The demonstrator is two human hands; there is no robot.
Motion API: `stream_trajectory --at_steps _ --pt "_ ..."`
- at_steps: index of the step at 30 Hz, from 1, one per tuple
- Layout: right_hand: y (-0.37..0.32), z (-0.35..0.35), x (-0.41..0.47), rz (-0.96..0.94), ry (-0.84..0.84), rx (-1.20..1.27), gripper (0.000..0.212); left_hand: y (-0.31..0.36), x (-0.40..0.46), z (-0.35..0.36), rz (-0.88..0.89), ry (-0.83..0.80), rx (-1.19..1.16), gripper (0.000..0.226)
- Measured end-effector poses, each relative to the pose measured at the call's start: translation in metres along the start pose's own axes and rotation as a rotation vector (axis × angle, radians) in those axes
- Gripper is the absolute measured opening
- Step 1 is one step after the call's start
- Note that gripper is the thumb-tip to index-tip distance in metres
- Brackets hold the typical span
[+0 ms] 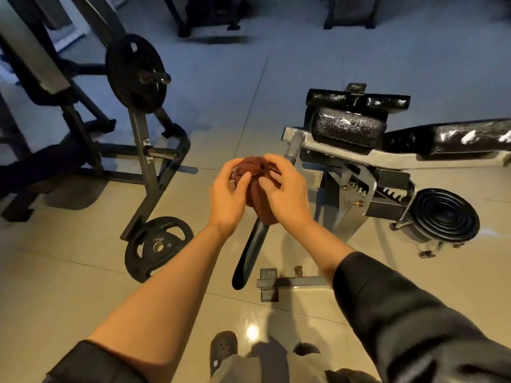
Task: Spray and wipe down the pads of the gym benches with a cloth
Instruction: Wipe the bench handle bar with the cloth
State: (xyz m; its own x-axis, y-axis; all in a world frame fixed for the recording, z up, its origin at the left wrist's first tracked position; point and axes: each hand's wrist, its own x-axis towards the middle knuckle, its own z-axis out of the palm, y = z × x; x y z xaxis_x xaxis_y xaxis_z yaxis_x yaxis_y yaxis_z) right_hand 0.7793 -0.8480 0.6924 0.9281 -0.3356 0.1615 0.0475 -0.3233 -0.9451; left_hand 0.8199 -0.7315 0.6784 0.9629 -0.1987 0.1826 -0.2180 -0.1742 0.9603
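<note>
Both of my hands hold a bunched reddish-brown cloth (255, 186) in mid-air at the centre of the view. My left hand (229, 194) grips its left side with curled fingers, and my right hand (284, 192) grips its right side. To the right stands a gym bench with black pads: a small seat pad (347, 127), a roller pad (359, 99) behind it, and a long back pad (453, 138) running off the right edge. The pads look wet or shiny. No spray bottle is in view.
A plate-loaded rack (143, 150) with weight plates (137, 73) (157, 247) stands to the left. A black handle (250, 255) and the bench's grey frame (356, 186) lie below my hands. A round black foot roller (445, 214) sits at right. The floor is tiled.
</note>
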Motion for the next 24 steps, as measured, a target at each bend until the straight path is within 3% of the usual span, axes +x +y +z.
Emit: stream_trajectory --at_steps 3,6,8,10,13,15,20,24 --pt "0.025 -0.003 -0.001 0.102 0.168 -0.227 0.031 -0.014 0.023 0.004 -0.045 0.175 0.074 0.017" --pt "0.04 -0.001 -0.006 0.206 0.141 -0.376 0.037 -0.024 0.054 0.005 -0.081 0.291 0.114 0.014" --pt "0.039 0.004 -0.007 0.24 0.127 -0.408 0.048 -0.024 0.068 0.005 -0.109 0.272 0.094 0.016" --pt "0.035 0.013 -0.006 0.277 0.126 -0.45 0.056 -0.024 0.076 0.005 -0.118 0.125 0.035 0.016" --pt "0.032 0.021 -0.003 0.336 0.127 -0.58 0.06 -0.036 0.079 0.019 -0.116 -0.262 0.004 0.021" --pt "0.028 0.023 -0.002 0.355 0.119 -0.648 0.06 -0.042 0.074 0.029 -0.159 -0.436 -0.057 0.029" --pt "0.025 0.032 0.0 0.358 0.166 -0.701 0.059 -0.052 0.082 0.034 -0.278 -0.514 -0.218 0.032" --pt "0.028 0.033 -0.003 0.384 0.129 -0.84 0.057 -0.06 0.088 0.028 -0.261 -0.581 -0.252 0.027"
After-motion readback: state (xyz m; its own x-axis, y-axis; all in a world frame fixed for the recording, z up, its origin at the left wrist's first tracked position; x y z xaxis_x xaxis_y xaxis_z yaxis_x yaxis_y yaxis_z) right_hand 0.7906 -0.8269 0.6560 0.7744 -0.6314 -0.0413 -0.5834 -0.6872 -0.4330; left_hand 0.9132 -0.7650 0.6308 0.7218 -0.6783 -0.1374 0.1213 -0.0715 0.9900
